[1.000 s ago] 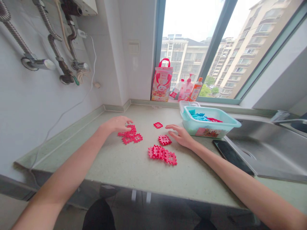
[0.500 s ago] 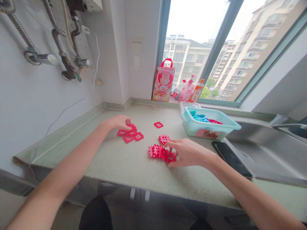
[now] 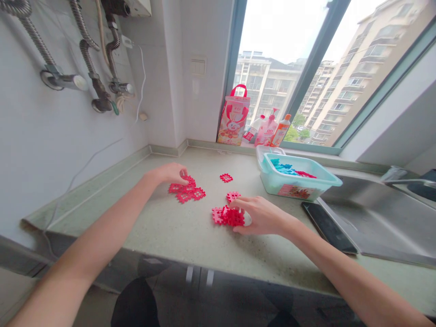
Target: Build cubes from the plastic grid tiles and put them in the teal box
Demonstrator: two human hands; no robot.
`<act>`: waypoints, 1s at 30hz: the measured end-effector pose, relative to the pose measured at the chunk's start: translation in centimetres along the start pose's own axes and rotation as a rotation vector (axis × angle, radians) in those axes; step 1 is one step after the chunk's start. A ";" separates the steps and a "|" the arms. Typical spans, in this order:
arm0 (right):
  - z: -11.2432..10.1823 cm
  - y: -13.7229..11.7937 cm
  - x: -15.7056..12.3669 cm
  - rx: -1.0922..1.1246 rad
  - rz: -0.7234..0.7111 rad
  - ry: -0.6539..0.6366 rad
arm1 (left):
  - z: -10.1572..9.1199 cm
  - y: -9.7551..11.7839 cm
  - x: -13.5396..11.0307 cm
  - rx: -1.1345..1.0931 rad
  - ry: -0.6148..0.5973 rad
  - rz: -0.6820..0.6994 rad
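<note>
On the countertop's left, my left hand (image 3: pixel 170 173) has its fingers bent and closed on the upper edge of a pile of red plastic building pieces (image 3: pixel 185 196), square with notched edges and window-like openings. My right hand (image 3: pixel 264 215) curls from the right, thumb and fingers around a red building piece (image 3: pixel 235 217) in a second overlapping cluster. Partly behind its fingers lies another red piece (image 3: pixel 233 196). A single red piece (image 3: pixel 226 178) rests flat farther back, apart from both hands.
A pale turquoise tub (image 3: pixel 299 181) with blue and red pieces stands at the right back. A black phone (image 3: pixel 329 227) lies beside the steel sink (image 3: pixel 381 218). A pink bag (image 3: pixel 234 120) and several bottles (image 3: pixel 267 129) line the windowsill. Pipes (image 3: pixel 98 93) project from the left wall.
My right hand has drawn slightly left, its fingers closing in on the red pieces of the front cluster. My left hand stays at its pile. The view has shifted slightly.
</note>
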State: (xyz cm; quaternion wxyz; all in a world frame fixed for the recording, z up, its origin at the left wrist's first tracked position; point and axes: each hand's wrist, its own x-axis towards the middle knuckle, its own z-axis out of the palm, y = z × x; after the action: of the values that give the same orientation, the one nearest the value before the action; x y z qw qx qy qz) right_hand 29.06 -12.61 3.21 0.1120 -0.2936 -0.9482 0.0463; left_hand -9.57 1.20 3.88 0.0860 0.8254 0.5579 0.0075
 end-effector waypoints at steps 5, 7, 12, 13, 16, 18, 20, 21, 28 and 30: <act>0.2 -0.1 0.0 -0.023 0.007 -0.028 | 0.0 0.0 0.0 0.000 -0.013 -0.020; 0.2 -0.1 0.0 -0.011 0.013 -0.006 | 0.0 0.0 0.1 0.005 -0.014 -0.021; 0.8 -0.3 0.3 0.000 0.032 0.102 | 0.0 0.0 0.1 0.016 -0.016 -0.018; 1.0 -0.4 0.5 -0.005 0.032 0.110 | 0.0 0.0 0.1 0.020 -0.017 -0.016; 1.4 -0.6 0.7 -0.016 0.034 0.112 | 0.0 0.1 0.2 0.030 -0.018 -0.015; 1.6 -0.6 0.9 -0.013 0.038 0.103 | 0.0 0.1 0.1 0.034 -0.017 -0.015; 1.8 -0.5 1.0 -0.005 0.046 0.094 | -0.1 0.2 0.1 0.036 -0.014 -0.011; 1.8 -0.4 1.0 0.001 0.050 0.089 | -0.1 0.2 0.0 0.037 -0.013 -0.008; 1.8 -0.6 1.1 0.016 0.039 0.109 | -0.1 0.0 0.0 0.022 -0.005 0.003; 1.0 -0.6 1.0 -0.011 0.007 0.170 | 0.0 -0.2 0.2 0.022 -0.003 0.011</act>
State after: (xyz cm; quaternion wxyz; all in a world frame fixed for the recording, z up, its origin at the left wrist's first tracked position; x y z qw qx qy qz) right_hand 27.67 -12.51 2.48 0.1902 -0.3006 -0.9345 0.0163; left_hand -9.71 1.50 3.82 0.0778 0.8292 0.5535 0.0004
